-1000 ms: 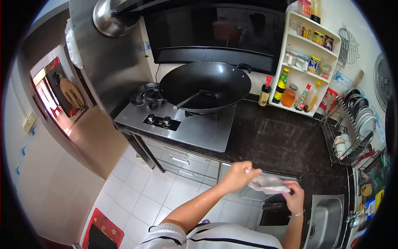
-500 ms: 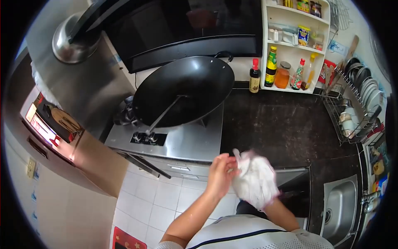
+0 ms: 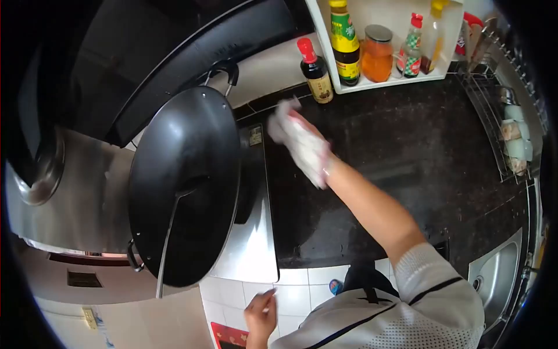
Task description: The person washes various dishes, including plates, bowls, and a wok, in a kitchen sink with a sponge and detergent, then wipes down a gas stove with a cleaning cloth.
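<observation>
A white cloth with a pink edge [image 3: 305,148] is over my right hand [image 3: 307,129], above the back left part of the dark countertop [image 3: 372,139], near the stove's edge. The cloth covers most of that hand and is blurred. My left hand [image 3: 261,314] hangs low at the front, below the steel stove [image 3: 250,250], its fingers curled with nothing visible in them. A large black wok [image 3: 192,139] sits on the stove with a long-handled ladle [image 3: 168,238] in it.
Behind the cloth stands a red-capped dark bottle [image 3: 317,72]. A white shelf [image 3: 395,81] holds several bottles and a jar [image 3: 378,53]. At the right are a dish rack [image 3: 491,131] with cups and a steel sink [image 3: 494,279]. A range hood hangs at the upper left.
My right hand has reached forward with the cloth to the back of the countertop. My left hand has come away from the cloth and dropped lower. The view has turned and moved closer.
</observation>
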Tool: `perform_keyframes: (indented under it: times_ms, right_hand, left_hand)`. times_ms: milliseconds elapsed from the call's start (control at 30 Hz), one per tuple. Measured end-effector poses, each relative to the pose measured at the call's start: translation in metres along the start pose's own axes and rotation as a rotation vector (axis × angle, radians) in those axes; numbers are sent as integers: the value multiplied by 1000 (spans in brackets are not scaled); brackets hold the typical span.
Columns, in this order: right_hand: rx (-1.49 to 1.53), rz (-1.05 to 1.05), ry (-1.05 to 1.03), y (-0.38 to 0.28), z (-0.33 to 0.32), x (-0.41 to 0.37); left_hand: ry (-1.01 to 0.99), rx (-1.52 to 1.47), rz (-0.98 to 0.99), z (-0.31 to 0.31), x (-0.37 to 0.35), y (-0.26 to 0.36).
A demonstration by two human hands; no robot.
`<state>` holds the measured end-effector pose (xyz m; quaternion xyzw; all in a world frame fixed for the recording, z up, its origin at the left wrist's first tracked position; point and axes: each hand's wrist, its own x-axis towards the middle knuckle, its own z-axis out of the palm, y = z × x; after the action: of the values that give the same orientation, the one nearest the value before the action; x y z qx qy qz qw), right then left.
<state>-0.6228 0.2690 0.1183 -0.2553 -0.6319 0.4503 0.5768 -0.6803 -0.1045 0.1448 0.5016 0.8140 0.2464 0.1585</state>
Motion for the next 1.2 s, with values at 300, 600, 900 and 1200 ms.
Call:
perform_keyframes:
  times_ms: [300,600,900,1200]
  right_hand:
    - [-492,-380,-803,103,163,92]
    - [-726,-717,-525,94,168,82]
    - [-1006,-277,-574,57,112,13]
    - [-1260,-704,-771,-9,115,-137]
  left_hand:
    - [369,106,-939,-31,-113,-65]
    - [463,60,-1171,-36,-154,-85]
    - [404,86,-1183,-42,-273,-158]
    - [499,-12,-1023,-24,-350,-288]
